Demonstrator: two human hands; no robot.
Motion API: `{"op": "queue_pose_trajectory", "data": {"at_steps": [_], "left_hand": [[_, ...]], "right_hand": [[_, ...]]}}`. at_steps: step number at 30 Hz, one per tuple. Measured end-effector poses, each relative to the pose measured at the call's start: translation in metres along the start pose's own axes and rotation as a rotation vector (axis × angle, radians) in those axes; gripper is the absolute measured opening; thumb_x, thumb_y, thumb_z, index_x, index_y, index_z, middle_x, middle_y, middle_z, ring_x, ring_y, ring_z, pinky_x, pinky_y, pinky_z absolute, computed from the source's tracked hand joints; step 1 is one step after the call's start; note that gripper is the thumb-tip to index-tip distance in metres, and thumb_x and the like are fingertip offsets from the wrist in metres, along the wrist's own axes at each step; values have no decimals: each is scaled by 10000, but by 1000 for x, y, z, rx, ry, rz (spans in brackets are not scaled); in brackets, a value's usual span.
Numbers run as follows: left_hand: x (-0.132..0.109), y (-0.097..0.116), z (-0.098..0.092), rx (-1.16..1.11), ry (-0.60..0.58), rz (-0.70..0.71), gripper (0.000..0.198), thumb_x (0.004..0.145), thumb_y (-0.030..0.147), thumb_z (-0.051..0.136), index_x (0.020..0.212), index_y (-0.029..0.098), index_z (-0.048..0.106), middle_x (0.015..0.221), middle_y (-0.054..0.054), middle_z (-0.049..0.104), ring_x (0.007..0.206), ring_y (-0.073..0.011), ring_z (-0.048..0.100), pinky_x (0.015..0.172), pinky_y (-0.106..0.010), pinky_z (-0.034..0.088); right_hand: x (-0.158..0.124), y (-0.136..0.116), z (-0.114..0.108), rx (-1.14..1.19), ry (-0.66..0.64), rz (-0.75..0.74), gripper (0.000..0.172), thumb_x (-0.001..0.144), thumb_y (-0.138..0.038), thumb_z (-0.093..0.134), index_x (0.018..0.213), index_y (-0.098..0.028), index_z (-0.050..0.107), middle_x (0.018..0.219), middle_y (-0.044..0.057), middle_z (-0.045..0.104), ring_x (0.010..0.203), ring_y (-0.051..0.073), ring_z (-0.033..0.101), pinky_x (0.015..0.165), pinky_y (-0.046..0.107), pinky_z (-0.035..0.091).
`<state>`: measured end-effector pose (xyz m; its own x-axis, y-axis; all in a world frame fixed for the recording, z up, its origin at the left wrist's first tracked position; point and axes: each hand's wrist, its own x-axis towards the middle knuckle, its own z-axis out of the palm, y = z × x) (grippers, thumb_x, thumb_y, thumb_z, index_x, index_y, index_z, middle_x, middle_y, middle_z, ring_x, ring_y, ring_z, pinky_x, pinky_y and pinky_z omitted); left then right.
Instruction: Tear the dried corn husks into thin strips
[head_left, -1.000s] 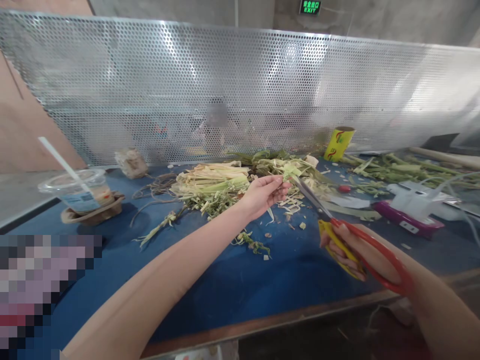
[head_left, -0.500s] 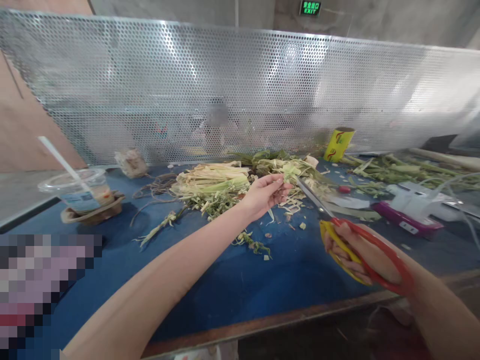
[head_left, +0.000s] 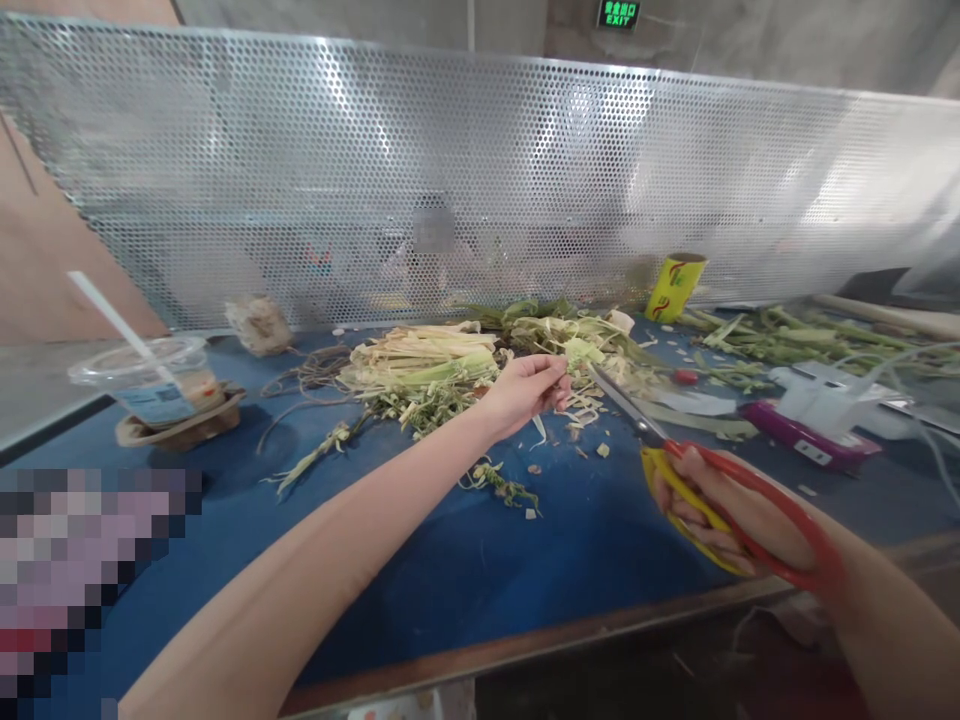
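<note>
My left hand [head_left: 529, 392] reaches over the middle of the table, its fingers pinched together. What lies between the fingertips is too small to make out; a pale green leafy piece [head_left: 584, 352] shows just beyond them. Wrapped round the red and yellow handles of a pair of scissors [head_left: 628, 408] is my right hand [head_left: 701, 505]. The blades look closed or nearly so, pointing at the green piece, their tips a little right of my left fingertips. Behind my left hand lies a bundle of pale stalks [head_left: 427, 355] with wilted leaves.
Left stand a plastic cup with a straw [head_left: 161, 385] in a cardboard holder and a coil of twine [head_left: 319, 372]. Right are a yellow tube [head_left: 676, 288], green stalks [head_left: 802, 340] and a purple power strip [head_left: 806, 440] with cables. A perforated metal screen [head_left: 480, 180] closes the back; scraps dot the blue table.
My left fingers have curled in more, and the green piece at their tips shows less against them. The scissors have shifted slightly right and down. The camera view has moved a little.
</note>
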<state>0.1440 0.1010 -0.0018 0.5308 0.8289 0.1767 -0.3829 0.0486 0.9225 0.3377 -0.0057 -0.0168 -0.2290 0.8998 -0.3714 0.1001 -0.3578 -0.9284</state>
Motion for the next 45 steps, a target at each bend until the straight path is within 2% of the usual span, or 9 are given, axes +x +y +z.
{"op": "queue_pose_trajectory", "data": {"at_steps": [21, 26, 30, 34, 37, 39, 40, 42, 45], "left_hand": [[0, -4, 2, -24, 22, -66, 250, 822, 98, 417, 579, 120, 470, 484, 25, 457, 437, -53, 423, 476, -200, 380], [3, -5, 1, -70, 102, -89, 223, 830, 110, 415, 618, 118, 483, 519, 13, 490, 450, -55, 462, 496, -200, 407], [2, -3, -4, -81, 232, -115, 204, 847, 81, 350, 701, 113, 489, 556, 4, 506, 464, -54, 486, 485, -186, 411], [-13, 8, -15, -70, 319, -119, 193, 838, 82, 374, 669, 122, 458, 548, 5, 493, 454, -58, 482, 462, -184, 399], [-34, 21, -24, -57, 363, -103, 194, 826, 66, 387, 652, 127, 449, 546, 4, 488, 455, -65, 480, 460, -193, 399], [-50, 31, -31, -46, 388, -85, 196, 819, 60, 394, 643, 128, 448, 550, 1, 489, 468, -72, 487, 465, -200, 403], [-58, 35, -35, -41, 399, -74, 197, 816, 59, 398, 638, 127, 449, 553, -1, 490, 476, -75, 491, 467, -201, 405], [-75, 42, -42, -29, 424, -51, 193, 809, 57, 409, 635, 124, 454, 558, -3, 491, 485, -75, 493, 465, -196, 403], [-96, 50, -55, -20, 456, -16, 180, 801, 59, 424, 637, 122, 463, 558, -1, 490, 489, -74, 495, 462, -189, 402]], "right_hand": [[3, 0, 4, 16, 35, 38, 533, 600, -688, 498, 554, -157, 478, 437, -73, 386, 252, 9, 285, 201, 116, 245], [30, -14, -6, 81, 193, 134, 479, 839, -511, 292, 559, -157, 453, 383, -64, 366, 237, 41, 326, 220, 147, 288], [44, -25, -4, 41, 209, 151, 527, 829, -560, 254, 539, -156, 425, 353, -48, 372, 235, 60, 366, 216, 149, 267], [48, -24, 14, 35, 5, 97, 557, 767, -648, 288, 558, -159, 452, 489, 67, 563, 487, 177, 608, 363, 225, 459], [62, -26, 21, 98, 204, -66, 466, 775, -596, 362, 585, -181, 453, 566, 84, 618, 601, 192, 643, 562, 286, 530], [72, -29, 21, 136, 398, -270, 368, 777, -539, 424, 631, -202, 447, 605, 54, 625, 616, 175, 643, 592, 278, 530], [75, -30, 20, 148, 420, -319, 331, 772, -522, 448, 653, -214, 439, 617, 38, 625, 621, 172, 642, 603, 282, 530], [75, -32, 19, 179, 361, -308, 333, 766, -537, 443, 658, -223, 424, 582, 25, 610, 603, 182, 640, 602, 307, 528], [64, -28, 22, 196, 141, -150, 445, 756, -625, 357, 599, -212, 411, 469, 11, 548, 544, 196, 632, 586, 332, 521]]}}
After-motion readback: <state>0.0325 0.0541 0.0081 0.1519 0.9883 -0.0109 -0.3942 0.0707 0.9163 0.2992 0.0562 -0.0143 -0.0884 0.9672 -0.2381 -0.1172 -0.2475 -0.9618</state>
